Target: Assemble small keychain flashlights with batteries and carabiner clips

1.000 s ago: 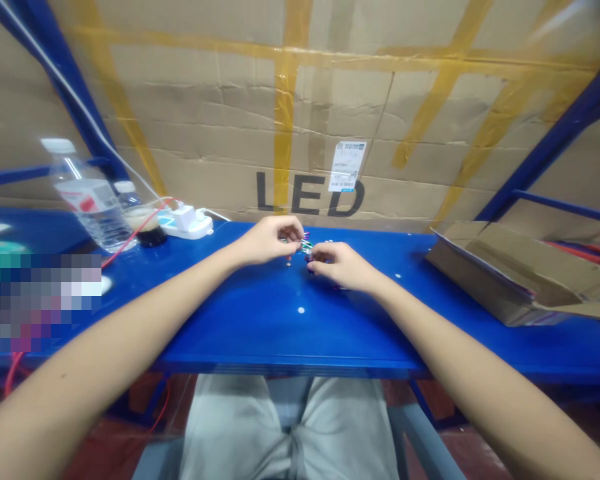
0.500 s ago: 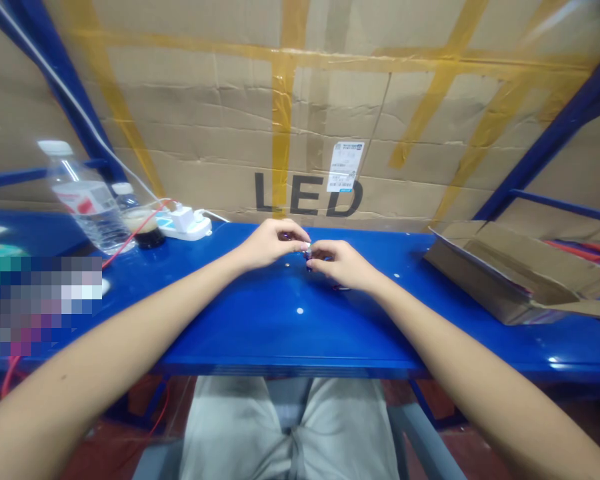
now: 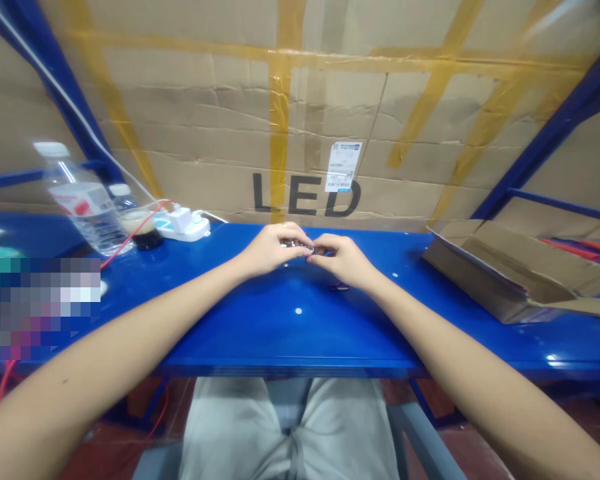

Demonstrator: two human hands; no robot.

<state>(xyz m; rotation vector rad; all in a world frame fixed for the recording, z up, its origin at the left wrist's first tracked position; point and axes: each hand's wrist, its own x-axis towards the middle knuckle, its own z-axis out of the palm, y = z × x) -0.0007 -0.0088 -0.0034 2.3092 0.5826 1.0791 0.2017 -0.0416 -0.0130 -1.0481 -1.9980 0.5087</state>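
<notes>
Just above the far middle of the glossy blue metal workbench, the left hand and right hand meet, fingertips of both pinching a tiny silvery part.

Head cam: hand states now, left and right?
Left hand: closed, fingertips pinching a small part, too small to identify.
Right hand: closed, fingertips on the same small part, above the blue table.

Indistinct held part (too tiny)
</notes>
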